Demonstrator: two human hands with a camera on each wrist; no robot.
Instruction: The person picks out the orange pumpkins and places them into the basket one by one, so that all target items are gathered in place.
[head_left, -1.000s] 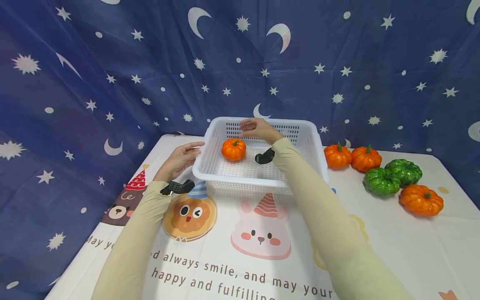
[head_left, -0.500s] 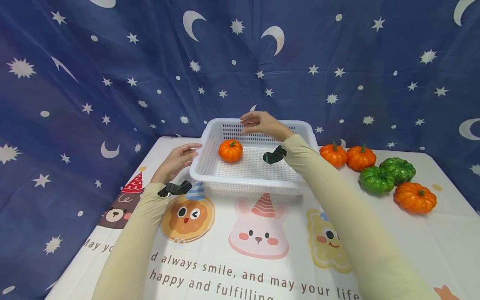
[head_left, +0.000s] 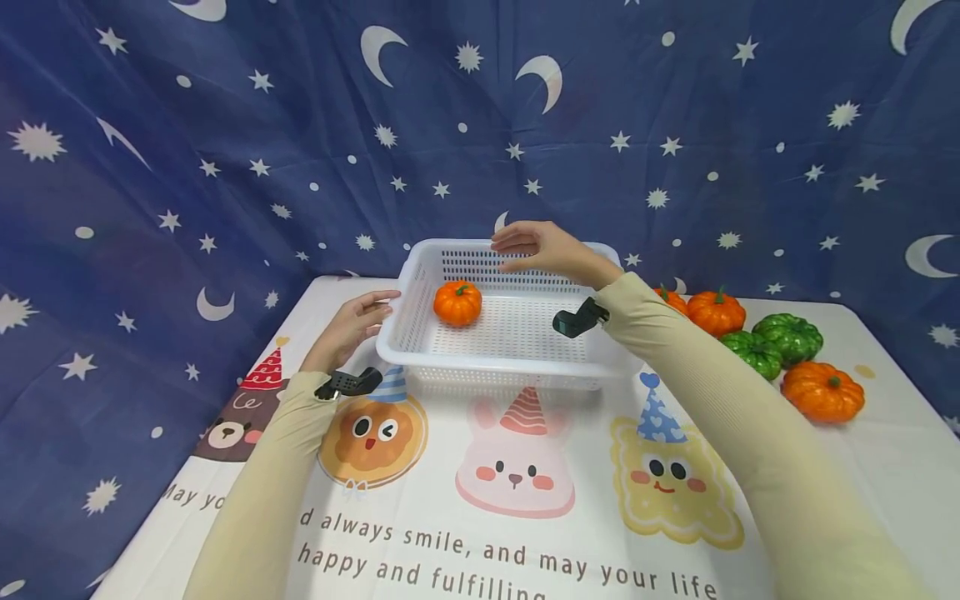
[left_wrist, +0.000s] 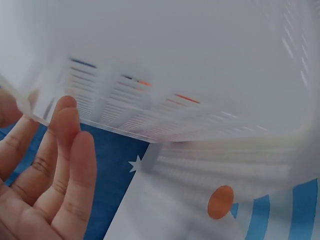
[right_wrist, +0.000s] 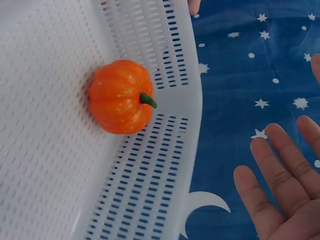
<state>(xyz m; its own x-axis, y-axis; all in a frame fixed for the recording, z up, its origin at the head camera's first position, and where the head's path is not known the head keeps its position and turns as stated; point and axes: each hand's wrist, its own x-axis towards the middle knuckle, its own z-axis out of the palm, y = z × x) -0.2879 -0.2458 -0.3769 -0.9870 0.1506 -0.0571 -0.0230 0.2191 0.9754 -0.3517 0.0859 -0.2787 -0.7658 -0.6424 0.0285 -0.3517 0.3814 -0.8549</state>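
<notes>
Small ribbed orange pumpkin (head_left: 457, 303) sits in the white perforated plastic basket (head_left: 502, 364), left of centre — right hand (head_left: 555, 252) empty, fingers loosely bent, best kept high to avoid snagging — left hand (head_left: 348, 330), fingers relaxed at its left side, should steady lightly.

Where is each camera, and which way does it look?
Head: on the person's head, looking forward and down at the basket and pumpkins; left hand, right hand and sleeves show.
Left wrist: on that wrist, facing the basket's outside; left fingers show.
Right wrist: on that wrist, facing into the basket; right fingers show, plus another fingertip.
Shared: all show the basket; head and right wrist both show the pumpkin inside.
</notes>
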